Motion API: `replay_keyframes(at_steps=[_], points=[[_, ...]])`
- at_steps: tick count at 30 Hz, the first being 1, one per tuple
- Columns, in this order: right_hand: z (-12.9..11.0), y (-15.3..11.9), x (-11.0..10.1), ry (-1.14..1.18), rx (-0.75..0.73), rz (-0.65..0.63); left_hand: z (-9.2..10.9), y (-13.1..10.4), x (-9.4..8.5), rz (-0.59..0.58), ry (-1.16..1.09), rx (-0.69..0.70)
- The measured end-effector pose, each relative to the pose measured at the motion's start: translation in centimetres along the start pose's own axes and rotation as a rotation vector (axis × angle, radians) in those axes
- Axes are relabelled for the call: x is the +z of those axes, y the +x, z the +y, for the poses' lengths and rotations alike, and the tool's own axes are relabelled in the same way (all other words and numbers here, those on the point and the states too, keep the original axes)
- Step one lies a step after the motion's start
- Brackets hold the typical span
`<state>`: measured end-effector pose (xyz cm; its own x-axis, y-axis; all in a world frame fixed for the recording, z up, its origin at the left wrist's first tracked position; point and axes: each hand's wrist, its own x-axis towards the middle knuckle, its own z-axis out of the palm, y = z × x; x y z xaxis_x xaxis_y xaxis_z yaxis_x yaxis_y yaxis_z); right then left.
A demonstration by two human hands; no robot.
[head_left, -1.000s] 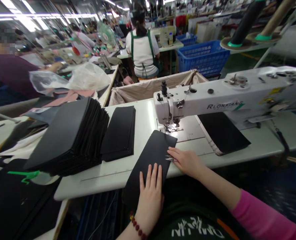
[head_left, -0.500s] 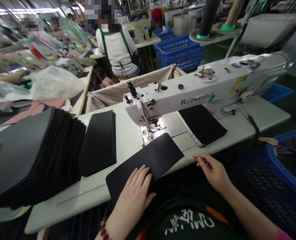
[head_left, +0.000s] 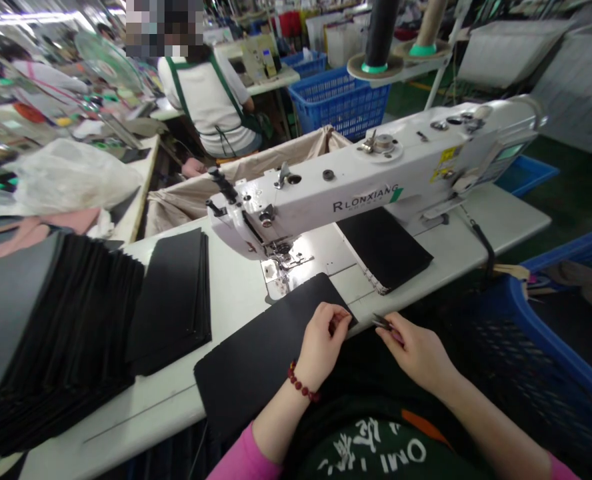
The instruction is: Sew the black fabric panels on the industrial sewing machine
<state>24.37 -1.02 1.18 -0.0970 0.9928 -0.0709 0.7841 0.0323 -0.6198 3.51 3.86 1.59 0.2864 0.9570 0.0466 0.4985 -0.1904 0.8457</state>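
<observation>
A flat black panel [head_left: 269, 340] lies on the sewing table in front of the sewing machine's needle area [head_left: 282, 257]. My left hand [head_left: 323, 337] rests over the panel's right end, thumb and fingers pinched together at its corner. Whatever is between those fingertips is too small to make out. Just right of that corner, my right hand [head_left: 413, 347] is closed around small dark thread snips [head_left: 382, 321], the pointed blades facing left toward my left hand. A black piece with a pale stitched edge [head_left: 383, 250] lies under the machine arm.
At left stand a tall stack of black panels [head_left: 41, 320] and a lower pile [head_left: 169, 300]. The white sewing machine [head_left: 326, 193] spans the table [head_left: 236, 267]. A blue basket [head_left: 541, 320] is at right. Beyond the cloth-lined bin [head_left: 271, 157] sits a person [head_left: 211, 100].
My left hand has moved right along the panel and gone from flat to pinching at its corner. My right hand has turned, bringing the snips' blades into sight. The camera view has shifted.
</observation>
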Motion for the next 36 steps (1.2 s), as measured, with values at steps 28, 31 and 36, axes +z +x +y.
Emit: replay_keyframes(at_steps=[28,31,36], points=[[-3.0,4.5,1.7,-0.113,-0.471,-0.197,-5.7,-14.6,-14.9,-0.238,0.785,0.043],[-4.2,5.3,0.2,0.09,-0.476,-0.191,-4.9,-16.5,-18.6,-0.155,0.565,-0.025],[-6.9,6.0,-2.1,0.324,-0.284,0.016,-0.8,-17.0,-21.9,0.322,0.117,-0.408]])
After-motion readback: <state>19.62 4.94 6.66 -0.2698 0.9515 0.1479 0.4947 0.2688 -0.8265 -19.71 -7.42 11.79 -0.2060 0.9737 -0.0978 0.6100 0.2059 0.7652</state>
